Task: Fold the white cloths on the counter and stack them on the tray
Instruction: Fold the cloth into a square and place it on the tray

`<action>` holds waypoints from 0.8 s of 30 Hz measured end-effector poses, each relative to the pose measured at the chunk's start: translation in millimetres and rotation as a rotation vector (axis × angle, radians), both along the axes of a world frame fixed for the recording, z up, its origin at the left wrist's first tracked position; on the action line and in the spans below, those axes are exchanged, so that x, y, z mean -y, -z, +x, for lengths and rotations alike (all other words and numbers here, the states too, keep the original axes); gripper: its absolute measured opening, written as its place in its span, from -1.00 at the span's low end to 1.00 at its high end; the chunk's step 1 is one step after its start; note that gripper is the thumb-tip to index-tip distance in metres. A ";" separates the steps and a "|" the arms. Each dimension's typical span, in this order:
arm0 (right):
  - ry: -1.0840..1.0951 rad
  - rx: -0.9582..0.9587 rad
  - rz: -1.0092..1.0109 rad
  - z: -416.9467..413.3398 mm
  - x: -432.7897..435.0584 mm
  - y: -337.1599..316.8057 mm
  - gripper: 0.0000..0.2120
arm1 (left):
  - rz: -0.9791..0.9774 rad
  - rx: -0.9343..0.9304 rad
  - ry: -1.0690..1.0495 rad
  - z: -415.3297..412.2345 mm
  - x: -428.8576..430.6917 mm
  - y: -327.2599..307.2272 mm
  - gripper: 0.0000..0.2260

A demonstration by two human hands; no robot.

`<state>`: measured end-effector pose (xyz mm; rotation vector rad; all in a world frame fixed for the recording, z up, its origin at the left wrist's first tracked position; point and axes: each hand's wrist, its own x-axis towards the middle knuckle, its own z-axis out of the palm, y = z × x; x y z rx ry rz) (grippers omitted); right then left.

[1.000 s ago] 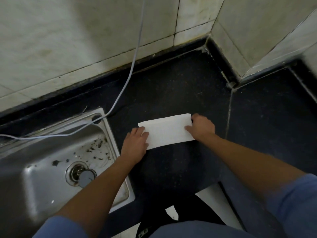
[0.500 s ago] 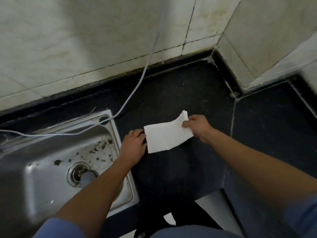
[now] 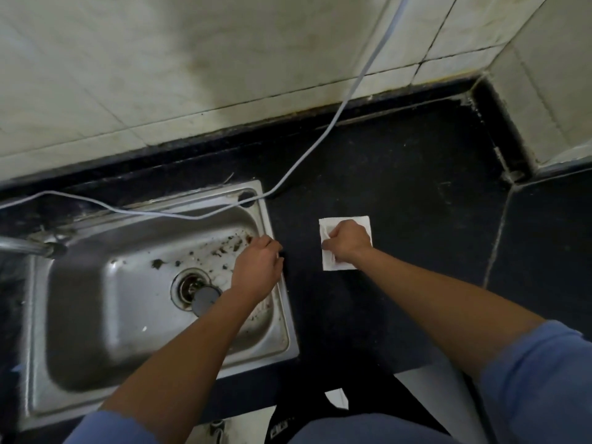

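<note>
A white cloth (image 3: 330, 265), folded into a small rectangle, lies flat on the black counter (image 3: 410, 193) just right of the sink. My right hand (image 3: 347, 243) rests on top of it with fingers curled, pressing it down. My left hand (image 3: 258, 265) hovers over the sink's right rim, apart from the cloth, fingers loosely curled and holding nothing. No tray shows in this view.
A steel sink (image 3: 96, 315) with dirt specks and a drain (image 3: 192, 288) fills the left. A grey cable (image 3: 320, 139) runs from the tiled wall (image 3: 224, 59) across the sink's back rim. A tap spout (image 3: 22, 245) pokes in at far left.
My right hand folded the cloth's right half over to the left and now presses on it. My left hand let go and drew back over the sink rim.
</note>
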<state>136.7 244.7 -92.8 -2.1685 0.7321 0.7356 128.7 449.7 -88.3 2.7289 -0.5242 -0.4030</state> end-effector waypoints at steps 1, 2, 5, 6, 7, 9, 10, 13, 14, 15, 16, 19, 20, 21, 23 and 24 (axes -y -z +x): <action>-0.014 0.003 0.013 -0.5 0.8 0.5 -0.71 | -0.005 -0.002 0.001 0.6 1.5 0.2 -0.88; -0.011 0.011 0.035 -1.5 3.4 -0.2 -0.70 | -0.010 -0.002 0.011 1.4 4.3 0.3 -0.88; 0.048 0.165 0.007 -4.4 23.8 -4.8 -0.81 | -0.015 0.012 0.115 4.1 20.8 -1.1 -0.82; 0.047 0.225 -0.039 -4.6 32.6 -7.2 -0.85 | -0.006 0.020 0.168 5.2 29.7 -2.6 -0.77; 0.038 0.264 -0.076 -4.7 41.2 -8.2 -0.85 | 0.006 0.018 0.224 5.9 39.6 -3.9 -0.72; 0.004 0.257 -0.097 -3.0 55.8 -5.6 -0.77 | 0.063 -0.013 0.331 6.3 60.0 -3.6 -0.62; -0.011 0.227 -0.087 -1.9 60.9 -2.6 -0.73 | 0.118 -0.037 0.374 6.9 68.5 -1.8 -0.58; -0.058 0.212 -0.052 -4.5 67.0 0.6 -0.66 | 0.268 -0.094 0.419 8.6 80.2 6.7 -0.55; -0.095 0.241 -0.061 -9.3 65.9 -2.0 -0.67 | 0.282 -0.093 0.418 8.6 80.4 9.6 -0.55; -0.145 0.283 -0.083 -17.2 64.0 -5.1 -0.69 | 0.285 -0.091 0.419 8.0 79.7 11.6 -0.55; -0.207 0.322 -0.112 -27.9 61.8 -6.8 -0.73 | 0.284 -0.088 0.422 7.6 78.6 13.4 -0.54; -0.384 0.328 -0.176 -69.7 57.2 -2.1 -0.86 | 0.265 -0.085 0.421 7.9 75.4 17.0 -0.52; -0.408 0.310 -0.182 -82.5 58.2 1.9 -0.88 | 0.260 -0.086 0.419 8.3 75.2 17.0 -0.52; -0.412 0.297 -0.183 -92.3 60.6 5.6 -0.88 | 0.257 -0.091 0.417 8.7 75.2 16.4 -0.52; -0.420 0.284 -0.196 -100.2 65.1 7.1 -0.87 | 0.239 -0.092 0.413 8.6 75.2 13.6 -0.52; -0.440 0.284 -0.208 -97.6 66.5 5.2 -0.86 | 0.216 -0.078 0.403 7.9 74.0 12.0 -0.53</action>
